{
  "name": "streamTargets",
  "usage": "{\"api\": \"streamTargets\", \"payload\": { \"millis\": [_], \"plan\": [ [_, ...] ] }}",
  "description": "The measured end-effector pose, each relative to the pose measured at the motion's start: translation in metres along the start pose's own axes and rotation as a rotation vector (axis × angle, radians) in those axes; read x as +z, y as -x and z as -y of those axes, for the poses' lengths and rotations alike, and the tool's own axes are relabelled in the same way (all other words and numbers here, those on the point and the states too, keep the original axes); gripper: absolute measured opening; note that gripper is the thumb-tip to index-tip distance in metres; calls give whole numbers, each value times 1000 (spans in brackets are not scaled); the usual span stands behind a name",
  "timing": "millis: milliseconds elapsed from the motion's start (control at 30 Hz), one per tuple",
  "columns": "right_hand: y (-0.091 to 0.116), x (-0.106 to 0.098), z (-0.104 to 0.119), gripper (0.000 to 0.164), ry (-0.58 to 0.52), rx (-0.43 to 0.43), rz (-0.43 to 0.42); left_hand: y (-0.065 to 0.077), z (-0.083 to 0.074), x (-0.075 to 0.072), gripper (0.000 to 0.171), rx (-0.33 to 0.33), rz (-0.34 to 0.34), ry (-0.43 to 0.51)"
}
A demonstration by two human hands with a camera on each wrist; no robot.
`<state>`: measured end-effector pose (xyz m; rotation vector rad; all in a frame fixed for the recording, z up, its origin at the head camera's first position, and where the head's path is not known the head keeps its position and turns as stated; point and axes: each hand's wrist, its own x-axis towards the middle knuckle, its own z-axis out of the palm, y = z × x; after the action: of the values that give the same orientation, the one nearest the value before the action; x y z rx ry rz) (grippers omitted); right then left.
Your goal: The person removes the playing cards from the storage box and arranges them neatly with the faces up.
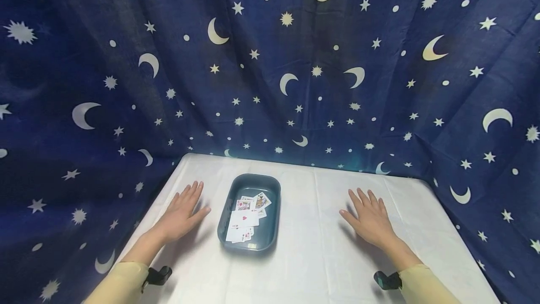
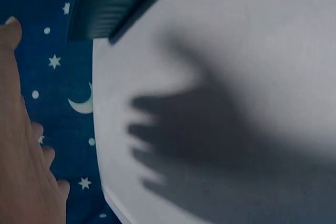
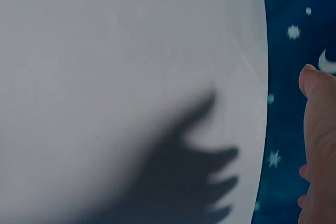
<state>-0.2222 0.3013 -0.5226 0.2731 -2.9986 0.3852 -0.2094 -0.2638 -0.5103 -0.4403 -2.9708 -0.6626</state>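
A dark blue-green plastic tray (image 1: 270,236) stands on the white table, left of the middle. Several playing cards (image 1: 244,218) lie overlapping inside it, with an ace of hearts on top and a face card at the upper right. To the tray's left my left hand (image 1: 181,215) hovers palm down, fingers straight and thumb spread toward the tray. My right hand (image 1: 371,219) is held the same way over the table's right side, holding nothing. Both hands cast shadows on the cloth below them; each wrist view shows its hand at the edge.
White cloth covers the table (image 1: 312,266), whose far edge meets a dark blue curtain (image 1: 270,83) printed with moons and stars. The curtain also hangs along both sides. Small black cameras (image 1: 158,276) are strapped at the wrists over pale yellow sleeves (image 1: 122,285).
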Motion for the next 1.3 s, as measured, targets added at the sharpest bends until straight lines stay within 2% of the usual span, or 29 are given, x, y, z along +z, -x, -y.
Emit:
{"api": "streamTargets", "payload": {
  "millis": [67,200,367,467,600,867,967,1200,1300],
  "plan": [
    [-6,1,12,86,-9,-20,-1,1,-6,1,87,33,14,42],
    [-16,7,33,81,-23,-76,-1,4,-17,3,92,53,56,131],
    [-27,17,57,75,-55,-160,-6,9,-26,10,103,27,118,252],
    [-32,19,71,74,-84,-209,2,12,-30,17,109,0,166,294],
    [-39,19,92,73,-135,-273,24,14,-31,26,117,-30,213,294],
    [-53,16,136,70,-193,-365,100,15,-30,36,123,-49,236,319],
    [-59,16,153,70,-182,-407,127,16,-30,38,123,-51,241,321],
    [-72,16,188,69,-109,-519,175,14,-30,41,123,3,246,350],
    [-78,18,201,66,-78,-545,203,14,-30,42,124,-1,249,345]
  ]
}}
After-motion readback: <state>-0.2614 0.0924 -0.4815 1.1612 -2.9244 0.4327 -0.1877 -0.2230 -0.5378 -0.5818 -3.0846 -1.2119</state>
